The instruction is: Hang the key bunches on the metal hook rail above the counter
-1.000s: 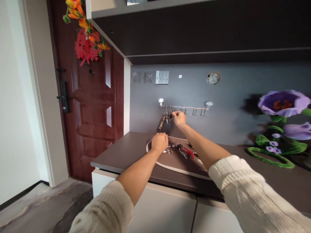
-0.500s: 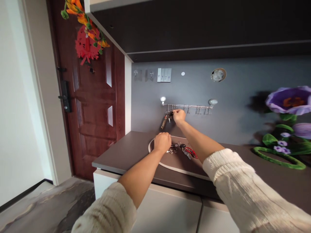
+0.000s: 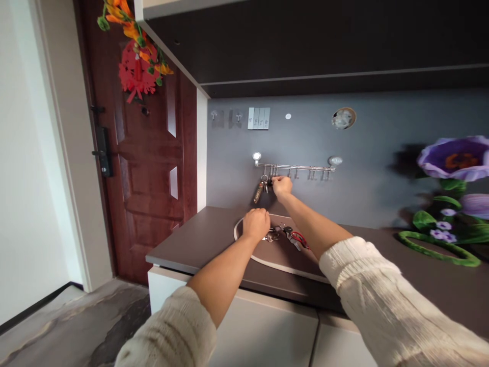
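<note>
My right hand (image 3: 282, 187) is at the wall, just below the metal hook rail (image 3: 294, 167), its fingers pinched on dark-topped keys (image 3: 269, 182). Right beside its fingertips hangs a brown key fob with lettering (image 3: 259, 192), on a ring below the rail's left hooks. Lower down, my left hand (image 3: 256, 223) has its fingers curled over the left part of a light-rimmed tray (image 3: 275, 267); what they grip, if anything, is hidden. Several keys (image 3: 272, 234) lie in the tray by that hand, along with a red loop (image 3: 300, 239).
A dark cabinet (image 3: 305, 41) overhangs the counter (image 3: 198, 234). At the right stands a purple plush flower (image 3: 456, 158) with a green ring base. Small clear hooks (image 3: 238, 118) and a switch panel (image 3: 259, 118) are on the wall. A red-brown door (image 3: 145, 204) is at the left.
My right hand has dropped slightly below the rail, still pinched beside the hanging fob. My left hand stays over the tray.
</note>
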A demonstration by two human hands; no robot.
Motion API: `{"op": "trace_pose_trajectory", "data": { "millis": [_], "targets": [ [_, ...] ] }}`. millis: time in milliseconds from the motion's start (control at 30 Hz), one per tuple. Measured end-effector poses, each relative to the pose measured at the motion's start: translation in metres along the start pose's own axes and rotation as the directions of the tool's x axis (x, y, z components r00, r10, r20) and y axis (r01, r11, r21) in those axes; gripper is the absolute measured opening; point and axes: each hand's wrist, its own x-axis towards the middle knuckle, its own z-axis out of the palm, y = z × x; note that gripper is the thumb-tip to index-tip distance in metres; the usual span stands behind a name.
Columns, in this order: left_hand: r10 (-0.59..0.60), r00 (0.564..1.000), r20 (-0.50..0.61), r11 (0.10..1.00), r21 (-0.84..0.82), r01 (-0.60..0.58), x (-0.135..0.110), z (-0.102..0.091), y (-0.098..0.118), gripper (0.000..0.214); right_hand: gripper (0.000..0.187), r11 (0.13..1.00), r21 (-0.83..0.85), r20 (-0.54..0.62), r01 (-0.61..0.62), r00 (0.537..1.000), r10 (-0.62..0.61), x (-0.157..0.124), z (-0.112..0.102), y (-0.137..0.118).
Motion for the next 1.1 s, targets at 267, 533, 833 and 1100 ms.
{"op": "trace_pose_trajectory", "data": {
  "millis": [267,533,833,1100],
  "targets": [
    [0.012,1.000,0.001,1.000,-0.029,-0.012,0.000,0.000,-0.002,0.032,0.021,0.996,-0.068,0.074,0.057,0.996,-0.052,-0.018,-0.015,0.000],
    [0.020,1.000,0.006,0.998,-0.067,-0.019,-0.004,-0.009,-0.003,0.033,0.019,0.994,0.098,0.269,0.052,0.960,-0.076,-0.056,-0.052,0.003],
    [0.093,0.994,0.061,0.986,-0.142,-0.084,-0.010,-0.014,-0.007,0.032,0.018,0.989,-0.032,0.348,0.147,0.929,-0.127,-0.102,-0.092,0.032],
    [0.150,0.977,0.152,0.956,-0.274,-0.104,-0.012,-0.014,-0.011,0.028,0.019,0.926,-0.233,0.402,0.297,0.896,-0.187,-0.124,-0.120,0.039]
  ]
}}
